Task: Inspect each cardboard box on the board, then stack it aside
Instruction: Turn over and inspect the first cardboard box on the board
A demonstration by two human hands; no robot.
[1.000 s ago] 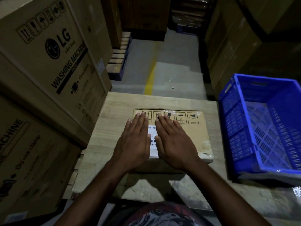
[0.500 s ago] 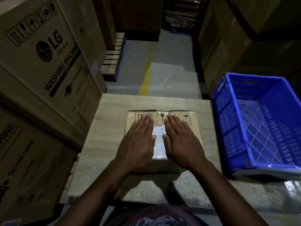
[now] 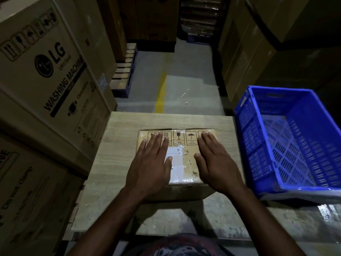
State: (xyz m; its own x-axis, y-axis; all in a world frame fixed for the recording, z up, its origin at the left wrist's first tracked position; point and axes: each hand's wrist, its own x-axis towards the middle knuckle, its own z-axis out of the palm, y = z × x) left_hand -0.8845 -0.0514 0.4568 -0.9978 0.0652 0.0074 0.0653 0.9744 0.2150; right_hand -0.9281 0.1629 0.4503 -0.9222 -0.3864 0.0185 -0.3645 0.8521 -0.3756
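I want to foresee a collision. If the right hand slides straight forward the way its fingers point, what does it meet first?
Probably nothing solid: the right hand would pass the cardboard box far edge onto bare board.

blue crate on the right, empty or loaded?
Empty, as far as visible: the blue crate shows only its bare lattice floor and walls. Its right end is cut off by the frame.

Bare forearms, no sleeves visible; dark garment with reddish, perhaps printed, pattern.

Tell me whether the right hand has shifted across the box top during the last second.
Yes. The right hand slid rightward, away from the white label it earlier overlapped, toward the blue crate.
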